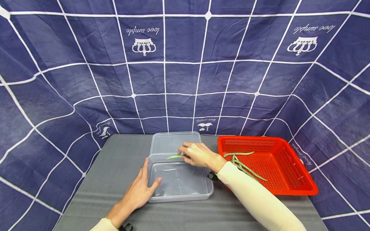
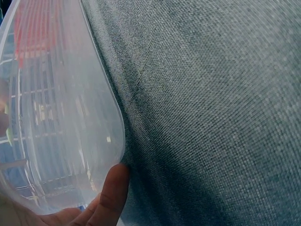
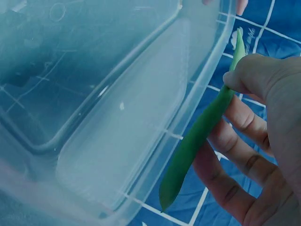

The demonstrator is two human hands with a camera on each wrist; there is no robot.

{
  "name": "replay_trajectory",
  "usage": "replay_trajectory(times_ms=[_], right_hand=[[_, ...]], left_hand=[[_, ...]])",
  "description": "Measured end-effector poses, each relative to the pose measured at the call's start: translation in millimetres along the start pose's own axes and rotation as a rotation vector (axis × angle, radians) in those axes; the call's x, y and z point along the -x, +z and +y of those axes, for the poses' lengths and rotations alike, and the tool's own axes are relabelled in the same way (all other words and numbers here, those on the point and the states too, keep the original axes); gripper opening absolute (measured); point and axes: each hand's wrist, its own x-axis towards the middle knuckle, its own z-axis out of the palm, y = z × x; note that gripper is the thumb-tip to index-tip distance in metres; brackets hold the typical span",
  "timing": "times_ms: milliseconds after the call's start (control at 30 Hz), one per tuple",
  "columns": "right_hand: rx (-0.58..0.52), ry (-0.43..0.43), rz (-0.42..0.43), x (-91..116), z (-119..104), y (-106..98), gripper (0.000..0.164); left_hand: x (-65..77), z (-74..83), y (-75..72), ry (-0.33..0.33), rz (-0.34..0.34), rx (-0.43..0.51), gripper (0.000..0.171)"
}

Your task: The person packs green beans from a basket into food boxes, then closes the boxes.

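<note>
1. the right grip [image 1: 199, 155] is closed on a single green bean [image 3: 200, 129], pinched with the thumb on one side and the fingers on the other.
2. that bean is out of the red basket [image 1: 289, 192] and at the far side of the clear container [image 1: 180, 183], close to its rim; how high it hangs is hard to tell. it has not been let go.
3. the left grip [image 1: 140, 189] is not clenched: its fingers lie along the container's left wall and its thumb reaches over the rim, seemingly steadying it.
4. no whole bean shows on the container floor. pale marks in its near left corner could be glare or scraps; i cannot tell.
5. several loose beans [image 1: 245, 167] lie in the basket's left part, some partly hidden by the sleeve, so i cannot count them.
6. my judgement: the work looks early, with one bean picked out and the basket's others yet to be handled.
7. a clear panel [image 1: 173, 142], perhaps the lid, lies behind the container on the grey bench [image 1: 115, 160], not fitted over it.
</note>
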Motion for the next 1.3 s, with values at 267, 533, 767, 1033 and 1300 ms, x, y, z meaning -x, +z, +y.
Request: replay_trajectory(times_ms=[267, 533, 767, 1033, 1300], right_hand=[[0.007, -0.021, -0.012, -6.6, -4.2, 9.0, 0.016], [0.042, -0.011, -0.016, -10.8, -4.3, 9.2, 0.022], [0.032, 0.012, 0.008, -4.8, 0.1, 0.7, 0.024], [0.015, 0.063, 0.015, 8.5, 11.8, -18.9, 0.024], [0.055, 0.072, 0.102, 33.5, 34.9, -32.8, 0.023]], left_hand=[[-0.8, 0.2, 0.7, -0.005, -0.014, -0.011, 0.114], [-1.1, -0.5, -0.7, -0.016, -0.010, -0.009, 0.114], [-0.9, -1.3, -0.2, -0.015, -0.005, -0.014, 0.114], [0.3, -0.3, -1.0, 0.008, 0.006, -0.027, 0.113], [0.6, -0.5, -0.7, 0.013, 0.015, -0.025, 0.112]])
